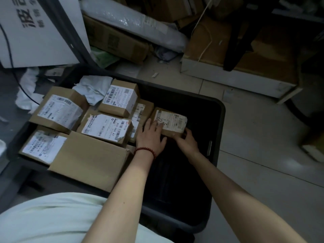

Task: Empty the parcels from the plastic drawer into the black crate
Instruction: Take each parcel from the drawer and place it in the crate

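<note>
A black crate (220, 120) stands on the floor in front of me. Its left half is filled with several brown cardboard parcels (108, 128) bearing white shipping labels; its right half is dark and bare. A small labelled parcel (172, 122) is held inside the crate next to the others. My left hand (150, 136), with a red bead bracelet on the wrist, rests flat on its left side. My right hand (186, 140) grips its near right corner from below. The plastic drawer is not in view.
Crumpled white packaging (93, 90) lies at the crate's far left corner. Cardboard boxes (114, 41) and a long white wrapped roll (133, 21) pile up behind. A white board (40, 30) leans at the top left. A low wooden platform (236, 67) stands at the right on the tiled floor (263, 137).
</note>
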Demonstrator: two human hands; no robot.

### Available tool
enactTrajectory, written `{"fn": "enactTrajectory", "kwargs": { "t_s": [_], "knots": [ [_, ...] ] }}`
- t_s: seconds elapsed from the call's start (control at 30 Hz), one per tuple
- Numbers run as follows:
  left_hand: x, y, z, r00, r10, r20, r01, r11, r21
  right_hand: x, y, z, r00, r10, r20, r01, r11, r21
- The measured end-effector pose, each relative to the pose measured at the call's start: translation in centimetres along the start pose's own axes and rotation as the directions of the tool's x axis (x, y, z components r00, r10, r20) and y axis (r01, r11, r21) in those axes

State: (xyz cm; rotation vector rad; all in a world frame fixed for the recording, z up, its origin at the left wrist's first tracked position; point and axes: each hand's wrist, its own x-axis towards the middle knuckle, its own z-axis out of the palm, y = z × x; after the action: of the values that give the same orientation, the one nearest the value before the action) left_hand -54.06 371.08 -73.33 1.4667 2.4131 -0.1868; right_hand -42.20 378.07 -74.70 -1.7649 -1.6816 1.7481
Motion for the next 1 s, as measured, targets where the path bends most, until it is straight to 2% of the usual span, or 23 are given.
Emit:
{"fn": "enactTrajectory", "kwargs": {
  "t_s": [0.13,0.27,0.33,0.43,0.53,0.67,0.87,1.0],
  "knots": [
    [-1.4,-0.5,-2.4,0.992,-0.028,-0.126,0.025,0.999,-0.022,-1.3,-1.8,-0.3,0.978,-0.207,-0.029,0.191,0.941,-0.279],
    [-3.4,-2.1,-5.9,0.969,-0.102,-0.225,0.1,0.995,-0.021,-2.9,-4.6,-0.2,0.926,-0.376,0.004,0.313,0.765,-0.563],
    [-4.9,-3.2,-8.1,0.959,-0.154,-0.237,0.157,0.988,-0.007,-4.3,-6.5,0.4,0.883,-0.468,0.014,0.375,0.687,-0.622],
    [-8.0,-5.4,-11.2,0.907,-0.31,-0.284,0.312,0.949,-0.038,-7.2,-9.5,2.0,0.817,-0.574,0.05,0.476,0.625,-0.618],
    [-12.2,-8.7,-14.0,0.818,-0.454,-0.354,0.427,0.891,-0.157,-10.8,-12.1,4.6,0.719,-0.677,0.159,0.617,0.517,-0.593],
    [-19.2,-14.0,-16.5,0.686,-0.588,-0.429,0.567,0.801,-0.192,-16.5,-14.8,9.5,0.581,-0.759,0.295,0.768,0.391,-0.507],
    [-32.0,-20.0,-15.4,0.492,-0.76,-0.424,0.749,0.618,-0.239,-26.0,-15.7,16.9,0.386,-0.797,0.465,0.91,0.245,-0.335],
    [-40.1,-21.8,-13.4,0.37,-0.859,-0.354,0.83,0.477,-0.29,-31.6,-14.6,20.6,0.277,-0.727,0.628,0.957,0.151,-0.248]
  ]
}}
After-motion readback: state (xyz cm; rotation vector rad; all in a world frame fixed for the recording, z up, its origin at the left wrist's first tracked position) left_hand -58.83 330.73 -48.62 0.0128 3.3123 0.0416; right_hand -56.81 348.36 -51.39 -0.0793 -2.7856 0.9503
